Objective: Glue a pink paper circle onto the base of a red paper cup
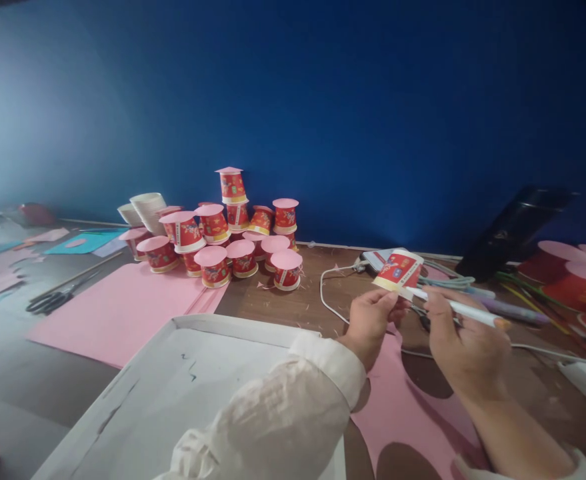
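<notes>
Two hands are sharing the work in front of me. My left hand (373,323) is closing thumb and fingers in a narrow pinch at the lower, yellow-banded edge of a red printed paper cup (397,270), which is tilting just beyond my fingertips. My right hand (465,343) is wrapping a white pen-like stick with an orange end (473,312), and its tip is pointing at the cup near my left thumb; whether it is actually touching is too blurred for me to tell.

I am judging the cup to be very light and thin-walled, its printed side probably smooth and a little slippery, so a hard squeeze mid-wall would be risking a dent. The banded edge is looking like the stiffest place to hold. The stick is seeming rigid, suiting a firm grip along its barrel.

Below my hands, a pink sheet with round cut-outs (393,380) is lying on the brown tabletop (253,307). Left of my grip and farther off, red cups topped with pink discs (215,223) are standing in a stacked cluster. A white shallow tray (197,325) is resting beneath my left sleeve (273,400), and a white cable (330,303) is curling beside my left hand.
</notes>
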Action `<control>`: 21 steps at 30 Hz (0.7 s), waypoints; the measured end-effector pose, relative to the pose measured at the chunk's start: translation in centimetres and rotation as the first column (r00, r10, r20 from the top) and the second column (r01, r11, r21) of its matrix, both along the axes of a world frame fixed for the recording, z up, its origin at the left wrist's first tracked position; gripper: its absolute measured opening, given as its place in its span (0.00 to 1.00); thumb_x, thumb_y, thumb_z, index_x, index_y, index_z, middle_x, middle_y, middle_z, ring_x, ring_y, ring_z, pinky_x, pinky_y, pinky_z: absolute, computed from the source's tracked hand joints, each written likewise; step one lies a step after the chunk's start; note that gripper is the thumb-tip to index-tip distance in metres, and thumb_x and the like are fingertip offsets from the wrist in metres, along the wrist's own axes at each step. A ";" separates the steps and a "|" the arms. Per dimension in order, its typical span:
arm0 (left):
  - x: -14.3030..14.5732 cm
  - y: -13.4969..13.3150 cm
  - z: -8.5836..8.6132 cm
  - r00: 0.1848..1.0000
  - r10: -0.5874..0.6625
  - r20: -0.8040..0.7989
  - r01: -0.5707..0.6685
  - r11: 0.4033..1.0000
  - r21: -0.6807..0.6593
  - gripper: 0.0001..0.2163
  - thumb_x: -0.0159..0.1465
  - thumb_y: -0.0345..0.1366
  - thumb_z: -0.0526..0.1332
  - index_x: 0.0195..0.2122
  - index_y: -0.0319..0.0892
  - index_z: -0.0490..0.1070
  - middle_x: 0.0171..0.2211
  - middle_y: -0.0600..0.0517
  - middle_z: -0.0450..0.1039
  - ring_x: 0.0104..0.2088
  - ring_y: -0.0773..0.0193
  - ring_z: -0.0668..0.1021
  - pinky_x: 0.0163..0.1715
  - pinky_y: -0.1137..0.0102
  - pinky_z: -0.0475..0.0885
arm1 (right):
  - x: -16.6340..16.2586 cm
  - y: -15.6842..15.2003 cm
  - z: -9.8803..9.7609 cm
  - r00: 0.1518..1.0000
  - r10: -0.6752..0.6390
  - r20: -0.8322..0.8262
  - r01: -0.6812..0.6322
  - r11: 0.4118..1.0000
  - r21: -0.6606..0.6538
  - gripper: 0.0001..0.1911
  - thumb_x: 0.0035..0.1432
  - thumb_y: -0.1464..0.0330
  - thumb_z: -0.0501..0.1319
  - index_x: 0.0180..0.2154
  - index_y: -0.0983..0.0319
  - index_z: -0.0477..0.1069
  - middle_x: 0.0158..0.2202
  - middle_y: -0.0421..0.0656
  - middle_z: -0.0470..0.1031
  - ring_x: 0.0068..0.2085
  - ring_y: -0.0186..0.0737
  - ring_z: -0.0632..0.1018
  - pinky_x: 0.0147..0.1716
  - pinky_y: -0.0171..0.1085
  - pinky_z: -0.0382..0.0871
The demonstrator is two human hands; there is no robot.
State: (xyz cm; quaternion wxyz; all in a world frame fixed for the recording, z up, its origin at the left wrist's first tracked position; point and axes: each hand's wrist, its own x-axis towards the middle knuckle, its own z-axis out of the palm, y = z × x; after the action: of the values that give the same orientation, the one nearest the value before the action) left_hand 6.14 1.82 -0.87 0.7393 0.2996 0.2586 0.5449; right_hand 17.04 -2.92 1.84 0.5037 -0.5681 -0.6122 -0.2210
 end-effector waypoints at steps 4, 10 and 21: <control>-0.1 0.0 0.0 1.000 -0.002 0.026 0.002 1.000 0.001 0.23 0.46 0.52 0.79 0.30 0.37 0.80 0.30 0.47 0.78 0.34 0.62 0.80 0.46 0.63 0.75 | 0.0 0.2 -0.2 1.000 0.015 0.009 -0.014 0.998 -0.057 0.20 0.72 0.56 0.55 0.39 0.60 0.80 0.36 0.48 0.84 0.41 0.47 0.84 0.44 0.42 0.75; -0.2 -0.1 0.1 1.000 -0.010 0.025 0.010 1.000 0.012 0.23 0.47 0.53 0.78 0.31 0.37 0.80 0.30 0.47 0.78 0.35 0.60 0.80 0.47 0.61 0.75 | 0.2 0.3 -0.1 0.999 0.006 0.035 -0.004 0.998 -0.056 0.20 0.72 0.56 0.55 0.41 0.61 0.81 0.37 0.49 0.84 0.41 0.47 0.84 0.42 0.41 0.74; -0.1 -0.1 0.2 0.999 -0.017 0.043 0.017 1.000 -0.003 0.23 0.45 0.52 0.79 0.30 0.37 0.79 0.30 0.48 0.78 0.33 0.62 0.79 0.44 0.63 0.74 | 0.3 0.2 -0.2 0.998 -0.032 0.053 0.034 0.998 -0.050 0.21 0.73 0.56 0.55 0.41 0.62 0.81 0.36 0.49 0.84 0.39 0.47 0.83 0.41 0.40 0.72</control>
State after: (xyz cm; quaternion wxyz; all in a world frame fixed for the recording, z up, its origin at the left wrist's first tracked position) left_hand 5.99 1.75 -0.67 0.7498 0.2886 0.2411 0.5445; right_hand 17.31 -2.73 1.69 0.4691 -0.5848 -0.6211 -0.2284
